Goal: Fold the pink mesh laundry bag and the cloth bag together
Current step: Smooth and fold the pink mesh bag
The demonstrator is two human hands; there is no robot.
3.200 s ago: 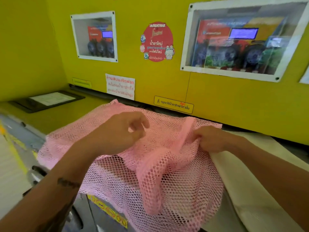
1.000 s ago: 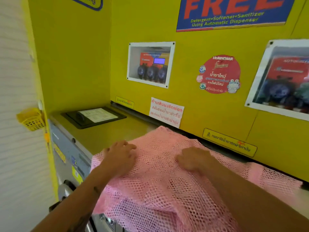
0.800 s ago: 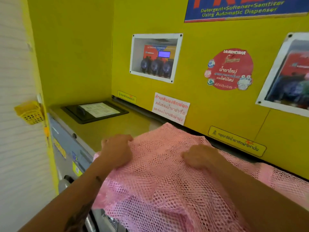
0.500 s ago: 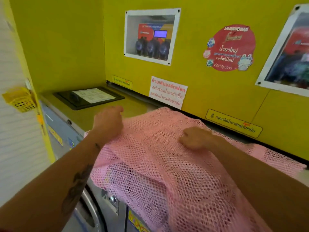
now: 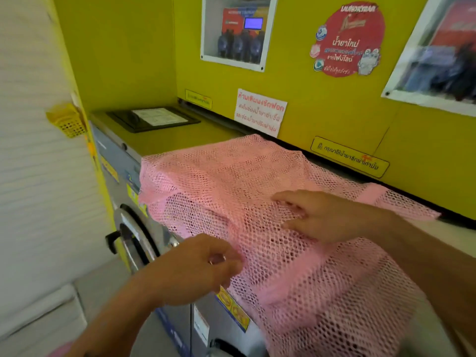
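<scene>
The pink mesh laundry bag (image 5: 226,176) lies spread over the top of a washing machine, its near part hanging down over the front. My left hand (image 5: 203,264) pinches the mesh at the hanging front edge with curled fingers. My right hand (image 5: 319,215) lies flat on the mesh in the middle, fingers stretched out to the left. A pale strip of the cloth bag (image 5: 456,235) shows at the right, under and beyond the mesh; most of it is hidden.
The yellow machine top (image 5: 164,140) continues to the left with a black lid panel (image 5: 152,118). A yellow wall (image 5: 322,112) with signs and windows rises right behind. The round washer door (image 5: 136,238) is below left, a small yellow basket (image 5: 68,121) on the left wall.
My left hand has left the far left corner of the mesh and come down to its hanging front edge, which it now pinches. My right hand stays on the mesh, with fingers now stretched out.
</scene>
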